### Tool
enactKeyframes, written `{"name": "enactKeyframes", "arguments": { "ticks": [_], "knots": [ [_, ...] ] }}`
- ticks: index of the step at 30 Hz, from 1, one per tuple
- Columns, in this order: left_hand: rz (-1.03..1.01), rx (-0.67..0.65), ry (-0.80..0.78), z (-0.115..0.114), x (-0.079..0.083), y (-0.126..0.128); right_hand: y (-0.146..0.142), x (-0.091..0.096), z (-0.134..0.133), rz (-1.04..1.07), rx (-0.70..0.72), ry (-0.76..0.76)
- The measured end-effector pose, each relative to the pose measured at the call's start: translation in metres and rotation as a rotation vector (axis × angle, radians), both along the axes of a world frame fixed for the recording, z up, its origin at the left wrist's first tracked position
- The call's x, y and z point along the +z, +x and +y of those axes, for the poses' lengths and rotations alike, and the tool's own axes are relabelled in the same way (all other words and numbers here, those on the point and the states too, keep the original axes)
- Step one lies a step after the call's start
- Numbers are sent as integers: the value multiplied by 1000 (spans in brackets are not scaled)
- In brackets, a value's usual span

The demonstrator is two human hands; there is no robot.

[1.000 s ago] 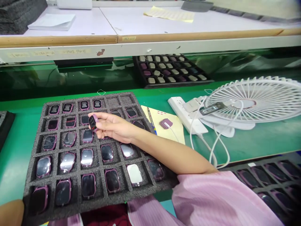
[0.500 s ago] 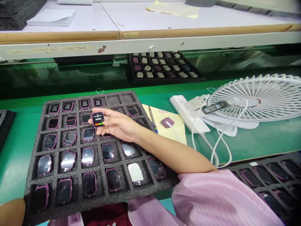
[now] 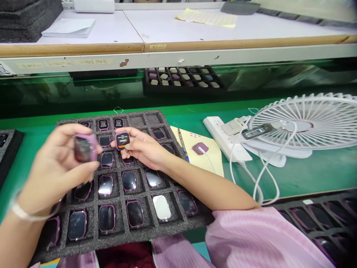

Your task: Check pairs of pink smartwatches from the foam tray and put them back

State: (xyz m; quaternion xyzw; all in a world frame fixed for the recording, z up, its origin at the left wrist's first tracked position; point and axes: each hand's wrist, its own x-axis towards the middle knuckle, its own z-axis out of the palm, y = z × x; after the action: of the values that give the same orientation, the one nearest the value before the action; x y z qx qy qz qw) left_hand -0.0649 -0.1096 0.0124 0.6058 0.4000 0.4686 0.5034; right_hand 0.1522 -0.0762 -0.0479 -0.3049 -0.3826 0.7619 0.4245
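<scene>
A grey foam tray (image 3: 145, 120) with square cells lies on the green bench in front of me. Most cells hold purple smartwatch bodies (image 3: 129, 181) with dark screens. My right hand (image 3: 142, 147) pinches one lit watch body (image 3: 122, 140) over the tray's upper middle. My left hand (image 3: 60, 163) is raised above the tray's left side and grips a second purple watch body (image 3: 83, 148), blurred by motion. A thin bracelet (image 3: 26, 214) circles my left wrist.
A yellow card (image 3: 208, 158) with a purple charging puck (image 3: 200, 148) lies right of the tray. A white power strip (image 3: 227, 139), cables and a white fan (image 3: 304, 123) stand further right. More trays (image 3: 181, 79) sit under the shelf, at the right (image 3: 320, 216) and at the left edge (image 3: 8, 147).
My left hand has risen from the lower left corner with a watch body in it. My right hand turned its watch screen-up and shifted slightly right.
</scene>
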Motion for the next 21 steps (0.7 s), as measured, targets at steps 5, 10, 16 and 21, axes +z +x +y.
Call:
{"name": "enactKeyframes", "arguments": {
  "ticks": [5, 10, 16, 21],
  "knots": [
    [89, 7, -90, 11, -27, 15, 0, -1, -3, -52, -14, 24],
    [73, 16, -115, 14, -37, 18, -1, -2, -4, -80, -5, 50],
    [16, 0, -127, 14, -39, 17, -1, -2, -5, -68, -9, 129],
    [-56, -8, -178, 14, -39, 17, -1, -3, -6, -52, -5, 165]
  ]
}}
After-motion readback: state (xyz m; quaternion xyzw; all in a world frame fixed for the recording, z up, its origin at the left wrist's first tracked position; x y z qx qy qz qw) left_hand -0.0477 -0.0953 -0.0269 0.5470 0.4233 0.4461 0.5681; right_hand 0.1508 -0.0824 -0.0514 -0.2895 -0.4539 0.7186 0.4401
